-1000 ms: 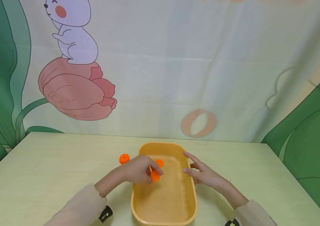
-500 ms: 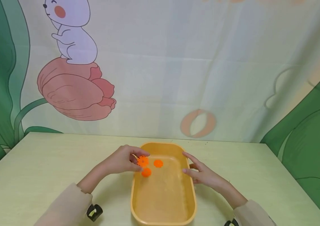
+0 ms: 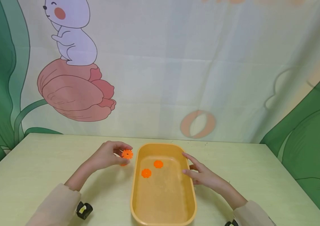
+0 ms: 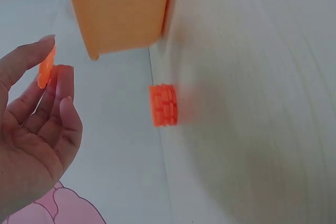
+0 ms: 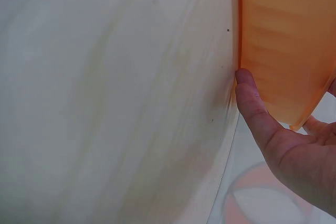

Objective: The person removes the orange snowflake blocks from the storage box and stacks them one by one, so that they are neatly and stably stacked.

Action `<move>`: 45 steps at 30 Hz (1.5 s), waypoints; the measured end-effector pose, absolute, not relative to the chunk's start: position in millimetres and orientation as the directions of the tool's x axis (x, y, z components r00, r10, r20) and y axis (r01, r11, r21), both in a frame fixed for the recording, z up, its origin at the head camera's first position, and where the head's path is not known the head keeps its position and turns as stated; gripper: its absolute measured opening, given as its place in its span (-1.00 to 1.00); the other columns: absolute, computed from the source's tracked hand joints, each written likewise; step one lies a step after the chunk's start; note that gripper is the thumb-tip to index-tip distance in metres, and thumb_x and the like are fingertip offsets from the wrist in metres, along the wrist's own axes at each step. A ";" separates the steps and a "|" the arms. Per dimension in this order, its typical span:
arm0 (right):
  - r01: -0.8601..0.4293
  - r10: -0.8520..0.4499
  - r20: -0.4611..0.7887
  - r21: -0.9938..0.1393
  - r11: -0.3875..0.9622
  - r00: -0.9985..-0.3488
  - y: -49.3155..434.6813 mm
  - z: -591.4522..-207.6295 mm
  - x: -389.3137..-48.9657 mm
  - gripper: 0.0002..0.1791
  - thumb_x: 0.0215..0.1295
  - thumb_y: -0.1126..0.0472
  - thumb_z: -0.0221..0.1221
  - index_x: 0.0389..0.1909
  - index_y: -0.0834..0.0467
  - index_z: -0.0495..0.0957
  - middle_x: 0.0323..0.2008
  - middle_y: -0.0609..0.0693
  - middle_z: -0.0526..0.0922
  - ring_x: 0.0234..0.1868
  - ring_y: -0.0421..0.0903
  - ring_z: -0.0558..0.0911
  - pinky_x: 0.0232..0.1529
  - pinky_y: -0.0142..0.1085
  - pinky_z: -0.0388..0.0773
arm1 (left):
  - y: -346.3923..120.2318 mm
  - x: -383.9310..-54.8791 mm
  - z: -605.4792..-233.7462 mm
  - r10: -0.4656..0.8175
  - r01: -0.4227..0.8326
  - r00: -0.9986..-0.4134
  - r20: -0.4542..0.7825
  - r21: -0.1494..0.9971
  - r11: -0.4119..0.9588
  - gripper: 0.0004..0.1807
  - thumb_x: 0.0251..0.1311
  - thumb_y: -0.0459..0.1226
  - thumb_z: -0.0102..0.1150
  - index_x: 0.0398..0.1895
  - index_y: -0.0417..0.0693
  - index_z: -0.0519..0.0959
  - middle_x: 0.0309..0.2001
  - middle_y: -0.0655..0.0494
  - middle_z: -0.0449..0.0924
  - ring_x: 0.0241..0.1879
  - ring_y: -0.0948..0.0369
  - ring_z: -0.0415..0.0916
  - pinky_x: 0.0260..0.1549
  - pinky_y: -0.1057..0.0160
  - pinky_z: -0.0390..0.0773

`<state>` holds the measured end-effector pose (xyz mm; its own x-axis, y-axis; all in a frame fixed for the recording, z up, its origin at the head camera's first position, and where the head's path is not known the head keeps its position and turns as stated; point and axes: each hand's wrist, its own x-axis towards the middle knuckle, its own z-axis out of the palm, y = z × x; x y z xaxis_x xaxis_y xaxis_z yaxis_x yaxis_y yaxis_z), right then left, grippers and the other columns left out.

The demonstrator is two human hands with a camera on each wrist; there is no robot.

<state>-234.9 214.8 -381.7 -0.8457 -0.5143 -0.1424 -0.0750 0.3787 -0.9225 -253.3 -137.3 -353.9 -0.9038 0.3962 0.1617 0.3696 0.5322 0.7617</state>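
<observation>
My left hand (image 3: 106,156) is to the left of the bin, pinching an orange notched flower-shaped disc (image 3: 127,154) between thumb and fingers. In the left wrist view that disc (image 4: 47,69) is seen nearly edge-on. A short stack of the same orange discs (image 4: 164,105) stands on the table; in the head view it is mostly hidden behind the held disc and thumb. Two more discs, one nearer (image 3: 146,173) and one farther (image 3: 158,164), lie flat in the yellow plastic bin (image 3: 165,201). My right hand (image 3: 205,172) holds the bin's right wall, thumb and index finger over the rim.
The pale wooden table (image 3: 49,169) stretches to both sides of the bin. Behind its back edge hangs a printed cloth (image 3: 154,78) with a tulip and a white animal. A black band (image 3: 84,210) shows below the left sleeve.
My left hand has come up out of the bin and moved left over its rim, carrying a disc to the stack. The right hand stays on the bin's wall.
</observation>
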 end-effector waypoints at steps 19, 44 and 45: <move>-0.075 -0.522 -0.137 -0.928 0.364 -0.842 216.4 -383.6 -233.3 -0.21 0.31 0.08 0.04 0.42 0.05 -0.21 0.05 0.40 0.32 -0.25 -0.04 0.59 -0.26 -0.19 0.57 | -149.9 -279.4 -381.5 0.380 0.307 -0.922 0.073 0.736 0.603 -0.55 -0.06 -0.27 0.34 -0.05 -0.24 0.55 -0.08 -0.06 0.58 -0.01 -0.05 0.46 0.03 -0.01 0.38; -0.076 -0.524 -0.134 -0.930 0.361 -0.841 213.7 -382.2 -233.0 -0.20 0.31 0.10 0.04 0.42 0.05 -0.22 0.03 0.39 0.34 -0.26 -0.03 0.59 -0.27 -0.18 0.57 | -149.5 -291.0 -390.8 0.345 0.225 -0.938 -0.027 0.710 0.667 -0.58 -0.14 -0.29 0.39 -0.12 -0.22 0.59 -0.20 0.02 0.60 -0.22 0.12 0.51 -0.22 0.22 0.50; -0.077 -0.523 -0.134 -0.929 0.362 -0.842 213.7 -382.3 -232.9 -0.20 0.31 0.09 0.04 0.42 0.05 -0.22 0.04 0.39 0.33 -0.25 -0.02 0.59 -0.26 -0.18 0.57 | -149.8 -291.2 -391.0 0.349 0.229 -0.937 -0.025 0.712 0.664 -0.57 -0.14 -0.30 0.40 -0.12 -0.23 0.59 -0.21 0.01 0.60 -0.22 0.11 0.51 -0.23 0.22 0.51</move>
<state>-232.9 213.7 -382.3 -0.8415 -0.5233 -0.1343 -0.0767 0.3618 -0.9291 -291.2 -149.8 -391.0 -0.9367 0.3493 -0.0250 0.2286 0.6640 0.7119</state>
